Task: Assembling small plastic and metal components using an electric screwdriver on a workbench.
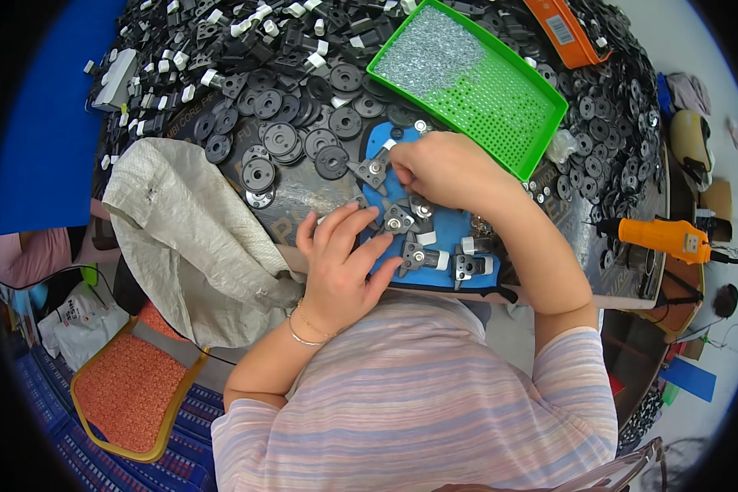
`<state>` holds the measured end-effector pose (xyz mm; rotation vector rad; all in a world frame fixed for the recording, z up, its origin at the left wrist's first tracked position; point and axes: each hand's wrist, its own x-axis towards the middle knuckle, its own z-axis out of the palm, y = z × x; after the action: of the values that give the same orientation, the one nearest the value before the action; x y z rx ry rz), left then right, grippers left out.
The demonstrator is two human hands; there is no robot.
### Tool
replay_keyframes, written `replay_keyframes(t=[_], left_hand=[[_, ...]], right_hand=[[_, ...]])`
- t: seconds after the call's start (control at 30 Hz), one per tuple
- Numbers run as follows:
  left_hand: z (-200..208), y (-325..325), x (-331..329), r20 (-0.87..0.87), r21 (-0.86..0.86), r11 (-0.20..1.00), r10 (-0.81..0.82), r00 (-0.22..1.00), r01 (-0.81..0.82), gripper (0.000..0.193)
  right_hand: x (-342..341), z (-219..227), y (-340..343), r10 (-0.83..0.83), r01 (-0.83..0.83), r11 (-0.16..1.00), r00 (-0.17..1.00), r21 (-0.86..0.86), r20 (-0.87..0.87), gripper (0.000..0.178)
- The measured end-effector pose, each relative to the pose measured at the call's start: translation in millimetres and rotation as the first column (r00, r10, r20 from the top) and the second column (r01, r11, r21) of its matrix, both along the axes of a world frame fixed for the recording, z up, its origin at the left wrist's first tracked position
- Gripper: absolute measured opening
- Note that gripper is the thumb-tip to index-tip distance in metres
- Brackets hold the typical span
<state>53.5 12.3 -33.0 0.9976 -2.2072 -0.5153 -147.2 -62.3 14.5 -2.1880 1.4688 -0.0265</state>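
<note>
My right hand (447, 170) is curled in a pinch over the far part of a blue mat (449, 230). What its fingertips hold, if anything, is hidden. Right beside them, a dark plastic part (372, 169) with a white end and a metal centre lies at the mat's far left. My left hand (339, 261), fingers spread, rests at the mat's left edge, its fingertips close to a similar dark part (398, 220). Several more such parts, including one with a white end (418, 256) and another (470, 267), lie along the near side of the mat.
Beyond the mat stands a green tray (500, 123) with a heap of small silver pieces. Black discs (280, 139) and a pile of black-and-white parts (246, 41) cover the far table. An orange electric screwdriver (660, 238) is at right, a pale sack (180, 238) at left.
</note>
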Motion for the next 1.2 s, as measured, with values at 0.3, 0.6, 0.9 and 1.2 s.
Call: replay_keyframes(t=[0.3, 0.6, 0.9, 1.2], left_hand=[[8, -4, -6, -0.233, 0.117, 0.993, 0.012, 0.972, 0.015, 0.024], [16, 0, -45, -0.769, 0.490, 0.246, 0.574, 0.282, 0.836, 0.018], [17, 20, -59, -0.735, 0.531, 0.159, 0.576, 0.358, 0.833, 0.015], [13, 35, -71, -0.715, 0.613, 0.128, 0.510, 0.478, 0.780, 0.015]], right_hand=[[-10, 3, 15, -0.122, 0.175, 0.970, 0.951, -0.170, 0.283, 0.015], [-5, -6, 95, 0.092, 0.415, 0.758, 0.695, -0.503, 0.713, 0.035], [-13, -16, 140, -0.219, 0.531, 0.841, 0.157, 0.104, 0.963, 0.033], [-42, -11, 152, -0.441, 0.390, 0.805, -0.111, 0.448, 0.890, 0.032]])
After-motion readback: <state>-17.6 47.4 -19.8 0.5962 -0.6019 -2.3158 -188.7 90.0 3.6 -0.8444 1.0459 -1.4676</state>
